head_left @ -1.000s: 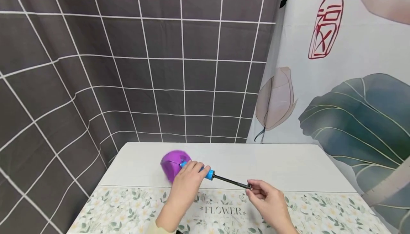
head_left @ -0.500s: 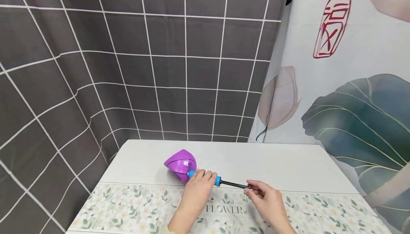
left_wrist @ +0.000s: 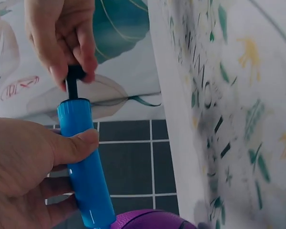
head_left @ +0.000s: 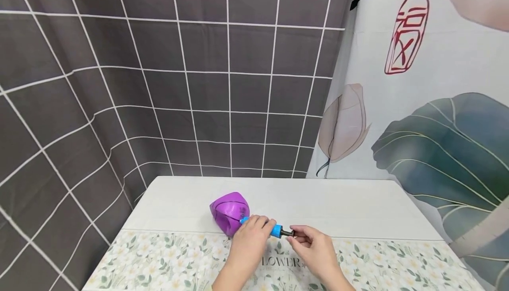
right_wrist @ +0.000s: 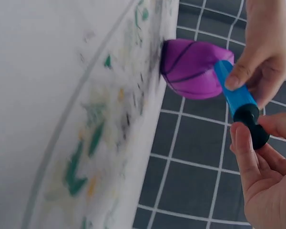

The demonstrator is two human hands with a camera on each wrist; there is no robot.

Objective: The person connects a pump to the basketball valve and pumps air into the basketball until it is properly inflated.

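A blue hand pump (left_wrist: 88, 162) points its front end at a purple ball (head_left: 229, 211), which looks soft and dented with dark seam lines. My left hand (head_left: 251, 242) grips the pump's blue barrel, thumb laid across it in the left wrist view. The black handle (right_wrist: 257, 136) at the pump's other end is pinched between the thumb and fingers of my right hand (head_left: 314, 249). Only a short length of black rod (left_wrist: 72, 89) shows between barrel and handle. Where the pump meets the ball is partly hidden by my left hand in the head view.
The ball rests on a white table (head_left: 338, 207) with a floral strip (head_left: 167, 255) along its near side. Behind hangs a dark curtain with a white grid (head_left: 246, 92). To the right is a white cloth with leaf prints (head_left: 441, 140).
The black rod has slid most of the way into the barrel as my right hand moved left. My left hand, the pump and the ball have shifted right and slightly nearer. The ball has also turned.
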